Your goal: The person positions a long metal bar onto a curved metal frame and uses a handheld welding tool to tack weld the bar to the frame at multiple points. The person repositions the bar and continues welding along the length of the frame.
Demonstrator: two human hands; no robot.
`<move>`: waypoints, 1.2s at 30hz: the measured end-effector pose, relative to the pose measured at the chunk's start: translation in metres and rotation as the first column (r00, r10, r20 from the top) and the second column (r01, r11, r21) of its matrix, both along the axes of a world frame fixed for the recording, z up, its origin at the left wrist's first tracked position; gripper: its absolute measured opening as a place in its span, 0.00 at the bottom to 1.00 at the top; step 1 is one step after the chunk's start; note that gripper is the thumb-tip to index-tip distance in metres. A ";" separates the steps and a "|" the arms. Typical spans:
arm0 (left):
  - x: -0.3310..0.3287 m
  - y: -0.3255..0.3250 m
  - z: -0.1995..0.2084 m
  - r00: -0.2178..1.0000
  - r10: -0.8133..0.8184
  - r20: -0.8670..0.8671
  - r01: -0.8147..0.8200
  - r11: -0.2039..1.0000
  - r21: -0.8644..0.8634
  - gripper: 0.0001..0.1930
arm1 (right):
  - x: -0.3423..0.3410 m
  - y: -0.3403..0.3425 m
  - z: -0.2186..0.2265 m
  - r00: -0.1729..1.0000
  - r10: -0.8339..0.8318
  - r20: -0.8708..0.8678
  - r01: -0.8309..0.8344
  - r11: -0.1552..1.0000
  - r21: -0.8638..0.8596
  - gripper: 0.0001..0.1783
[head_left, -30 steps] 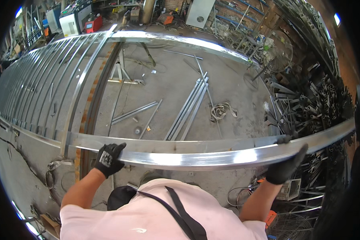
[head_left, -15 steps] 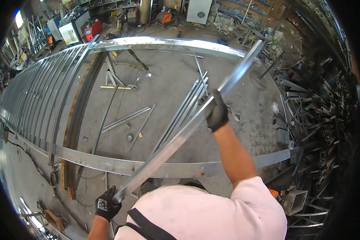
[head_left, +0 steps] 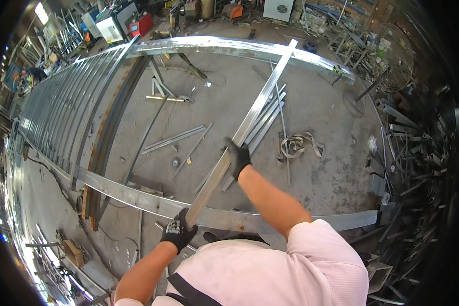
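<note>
A long silver square metal tube (head_left: pixel 260 102) slants away from me, and both my black-gloved hands are closed on it. My left hand (head_left: pixel 179 232) grips its near end, close to the near rail (head_left: pixel 137 200) of a large metal frame. Farther up, my right hand (head_left: pixel 238 157) wraps round the tube from the right side. The tube's far end overlaps the frame's far rail (head_left: pixel 214 45); whether it touches cannot be told. At the left, several parallel bars (head_left: pixel 69 102) span the two rails.
Rusty steel beams (head_left: pixel 109 132) pass beneath the frame. Loose tubes (head_left: pixel 262 125) and a strap (head_left: pixel 298 145) lie on the floor inside it. Piled metal offcuts (head_left: pixel 418 168) line the right side. A white machine (head_left: pixel 112 25) and a red box (head_left: pixel 140 24) stand far left.
The tube has swung left, its far end moving from the upper right to over the far rail. My right hand has come left, and my left hand has moved right and forward.
</note>
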State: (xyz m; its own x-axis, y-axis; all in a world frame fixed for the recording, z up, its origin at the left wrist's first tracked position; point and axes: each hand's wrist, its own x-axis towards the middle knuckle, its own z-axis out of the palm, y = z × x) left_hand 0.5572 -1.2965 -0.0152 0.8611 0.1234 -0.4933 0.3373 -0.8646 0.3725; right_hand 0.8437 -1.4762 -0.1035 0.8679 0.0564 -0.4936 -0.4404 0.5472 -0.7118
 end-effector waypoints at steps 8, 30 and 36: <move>0.038 -0.052 0.021 0.995 -0.002 -0.095 -0.006 0.997 -0.078 0.50 | -0.053 -0.007 0.025 0.998 0.067 -0.019 -0.070 0.986 -0.151 0.24; -0.243 0.102 -0.121 0.922 0.382 0.055 -0.367 0.911 -0.188 0.34 | -0.041 0.008 -0.056 0.945 0.314 -0.090 -0.319 0.829 -0.459 0.34; -0.474 0.139 -0.202 0.919 0.244 -0.310 -0.215 0.969 0.125 0.21 | -0.017 0.010 -0.074 0.887 0.460 -0.035 -0.405 0.740 -0.537 0.36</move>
